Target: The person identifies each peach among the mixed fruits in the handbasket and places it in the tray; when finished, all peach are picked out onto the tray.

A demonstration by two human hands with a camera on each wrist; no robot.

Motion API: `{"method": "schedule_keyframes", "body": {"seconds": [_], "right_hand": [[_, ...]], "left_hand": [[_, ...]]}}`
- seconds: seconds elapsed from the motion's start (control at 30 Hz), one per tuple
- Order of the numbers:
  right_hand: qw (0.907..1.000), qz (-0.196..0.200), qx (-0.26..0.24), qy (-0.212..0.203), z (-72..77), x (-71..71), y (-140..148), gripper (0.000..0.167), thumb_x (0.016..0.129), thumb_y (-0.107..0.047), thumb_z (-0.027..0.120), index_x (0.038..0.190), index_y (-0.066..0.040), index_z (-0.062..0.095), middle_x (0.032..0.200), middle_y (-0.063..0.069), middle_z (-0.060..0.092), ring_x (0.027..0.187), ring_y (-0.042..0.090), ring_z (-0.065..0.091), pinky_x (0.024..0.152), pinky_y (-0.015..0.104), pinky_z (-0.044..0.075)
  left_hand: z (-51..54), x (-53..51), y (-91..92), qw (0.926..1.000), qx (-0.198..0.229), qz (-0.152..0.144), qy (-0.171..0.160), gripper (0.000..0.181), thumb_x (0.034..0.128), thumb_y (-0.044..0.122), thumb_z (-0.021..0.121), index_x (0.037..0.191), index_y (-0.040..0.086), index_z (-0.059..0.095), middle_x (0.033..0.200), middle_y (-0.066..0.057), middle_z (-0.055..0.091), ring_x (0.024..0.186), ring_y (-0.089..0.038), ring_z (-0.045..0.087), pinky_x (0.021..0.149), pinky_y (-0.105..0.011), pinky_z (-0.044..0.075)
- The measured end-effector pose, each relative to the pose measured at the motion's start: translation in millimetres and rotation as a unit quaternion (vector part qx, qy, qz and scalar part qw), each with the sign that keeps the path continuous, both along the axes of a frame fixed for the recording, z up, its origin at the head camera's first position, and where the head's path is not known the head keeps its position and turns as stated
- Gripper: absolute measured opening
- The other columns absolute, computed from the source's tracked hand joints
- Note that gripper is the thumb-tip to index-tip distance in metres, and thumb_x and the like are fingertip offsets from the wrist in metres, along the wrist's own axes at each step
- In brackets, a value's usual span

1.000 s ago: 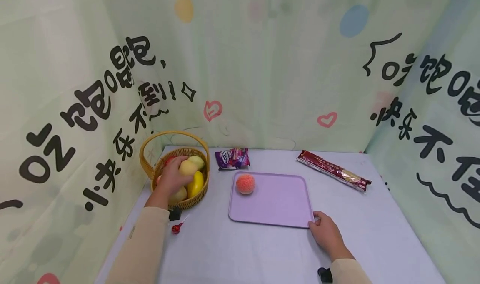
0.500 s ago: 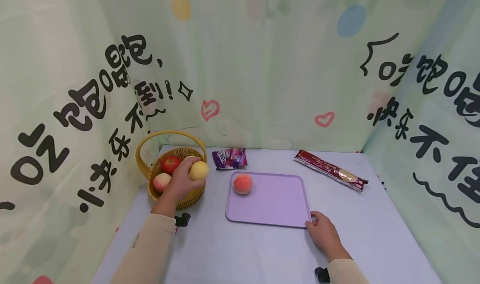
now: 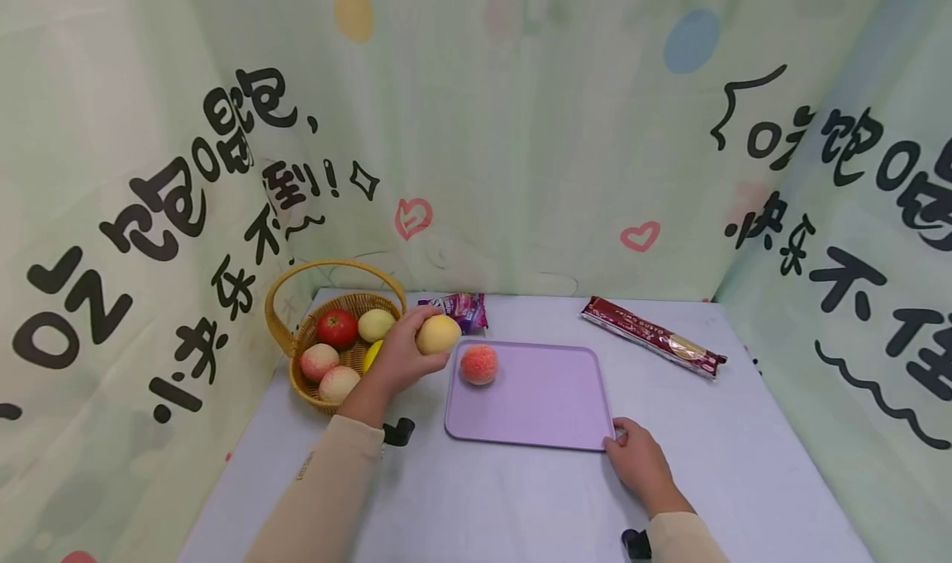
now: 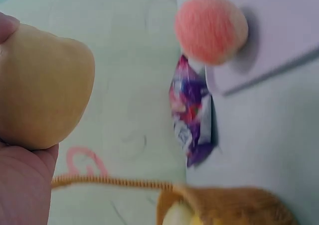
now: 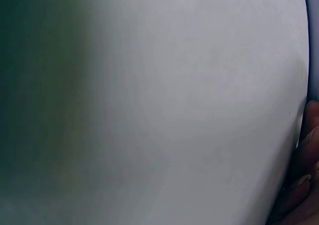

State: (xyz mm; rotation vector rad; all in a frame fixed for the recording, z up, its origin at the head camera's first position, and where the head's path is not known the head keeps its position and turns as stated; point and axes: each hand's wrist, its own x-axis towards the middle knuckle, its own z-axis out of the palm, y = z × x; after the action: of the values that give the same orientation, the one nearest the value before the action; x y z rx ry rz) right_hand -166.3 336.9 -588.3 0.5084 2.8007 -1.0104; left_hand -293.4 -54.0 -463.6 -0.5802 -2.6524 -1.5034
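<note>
My left hand (image 3: pixel 402 356) grips a round yellow fruit (image 3: pixel 439 334) above the table, between the basket and the tray. Close up in the left wrist view, the smooth fruit (image 4: pixel 45 85) rests between thumb and fingers. The purple tray (image 3: pixel 550 398) lies flat, with a fuzzy pink peach (image 3: pixel 479 364) in its far left corner. At the tray's near right corner, my right hand (image 3: pixel 641 464) pinches the rim. Only a few right fingers (image 5: pixel 299 160) show at the right edge of the right wrist view.
A wicker basket (image 3: pixel 280 331) at the left holds a red apple (image 3: pixel 337 328), peaches (image 3: pixel 340 384), a greenish fruit (image 3: pixel 375 324) and something yellow. Behind the left hand lies a purple snack packet (image 3: pixel 467 311). A long maroon packet (image 3: pixel 654 336) is at the back right.
My left hand has lifted the yellow fruit out of the basket and carried it right, towards the tray. The right hand stays at the tray's corner.
</note>
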Motion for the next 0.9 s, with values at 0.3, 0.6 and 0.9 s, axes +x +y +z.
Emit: {"method": "schedule_keyframes", "body": {"seconds": [0.3, 0.6, 0.9], "right_hand": [[1.0000, -0.001, -0.004, -0.005, 1.1, 0.1, -0.3, 0.052, 0.098, -0.021, 0.061, 0.141, 0.007, 0.051, 0.090, 0.009, 0.059, 0.079, 0.022, 0.053, 0.068, 0.035, 0.043], [1.0000, -0.002, -0.005, -0.007, -1.1, -0.6, -0.1, 0.052, 0.098, -0.021, 0.061, 0.141, 0.007, 0.051, 0.089, 0.009, 0.059, 0.078, 0.022, 0.053, 0.067, 0.035, 0.044], [1.0000, 0.000, -0.003, -0.006, -0.8, -1.2, 0.5, 0.051, 0.098, -0.021, 0.062, 0.140, 0.006, 0.052, 0.089, 0.009, 0.059, 0.079, 0.022, 0.053, 0.068, 0.035, 0.043]], "left_hand": [[-11.9, -6.2, 40.0, 0.9986, 0.019, -0.049, -0.009, 0.068, 0.0803, 0.010, 0.082, 0.142, 0.019, 0.056, 0.148, -0.001, 0.053, 0.111, -0.027, 0.060, 0.091, -0.046, 0.059], [-26.2, -9.5, 70.0, 0.9976, 0.040, -0.051, -0.025, 0.069, 0.0773, 0.014, 0.086, 0.140, 0.021, 0.059, 0.150, 0.001, 0.053, 0.118, -0.025, 0.058, 0.092, -0.044, 0.056], [-36.4, -13.2, 94.6, 0.9970, 0.017, -0.074, -0.010, 0.066, 0.0778, 0.015, 0.085, 0.139, 0.015, 0.059, 0.148, -0.002, 0.055, 0.115, -0.022, 0.060, 0.094, -0.041, 0.054]]}}
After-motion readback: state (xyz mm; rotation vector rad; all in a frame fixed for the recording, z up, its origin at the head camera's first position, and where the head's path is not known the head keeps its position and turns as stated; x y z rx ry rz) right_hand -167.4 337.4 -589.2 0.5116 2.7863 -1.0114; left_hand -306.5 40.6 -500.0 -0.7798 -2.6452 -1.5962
